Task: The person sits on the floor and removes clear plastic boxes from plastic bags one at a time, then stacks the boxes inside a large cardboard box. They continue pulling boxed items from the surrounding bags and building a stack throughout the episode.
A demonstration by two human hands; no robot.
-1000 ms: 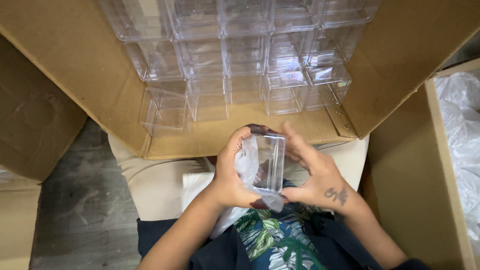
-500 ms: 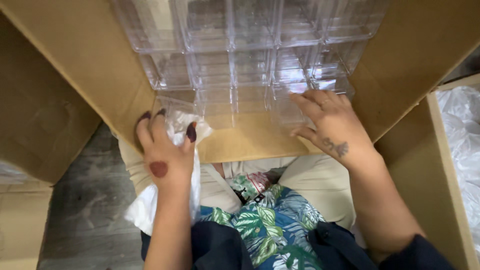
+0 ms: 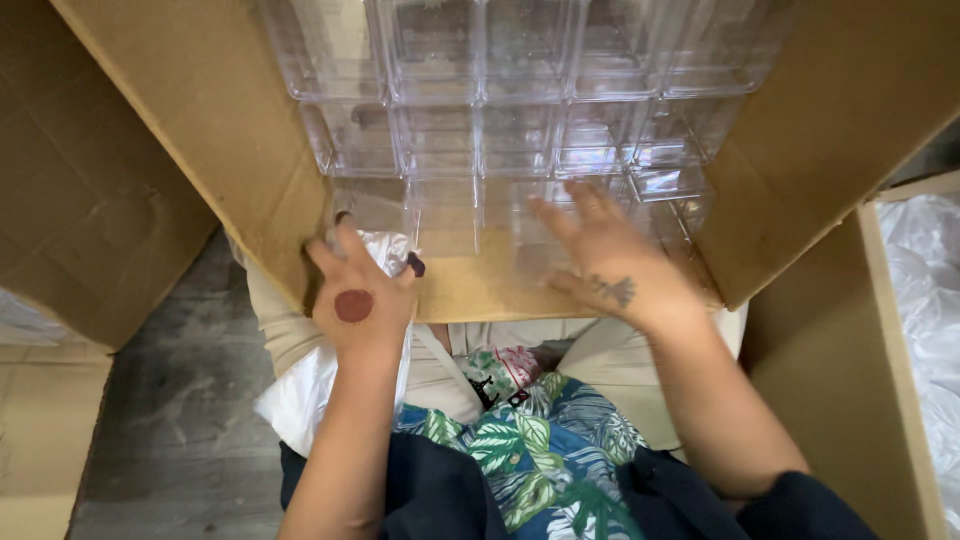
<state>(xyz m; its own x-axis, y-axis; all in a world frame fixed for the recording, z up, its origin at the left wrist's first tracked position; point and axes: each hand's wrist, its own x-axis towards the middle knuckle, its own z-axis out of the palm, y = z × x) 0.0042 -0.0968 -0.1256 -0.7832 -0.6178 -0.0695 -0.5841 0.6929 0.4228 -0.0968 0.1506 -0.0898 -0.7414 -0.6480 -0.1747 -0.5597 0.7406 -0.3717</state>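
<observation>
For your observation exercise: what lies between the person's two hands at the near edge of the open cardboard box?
In the head view, between left hand and right hand: clear plastic boxes and bare cardboard box floor.

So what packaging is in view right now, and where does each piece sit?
Large cardboard box: ahead, brown, flaps open, with both hands at its near edge.
Clear plastic boxes: square, transparent, stacked in rows inside it.
White plastic bag: crumpled, under the left hand, on the lap.
Second cardboard box: right side, brown, holding crumpled white plastic wrap.
No labels, signs or screens visible.
</observation>
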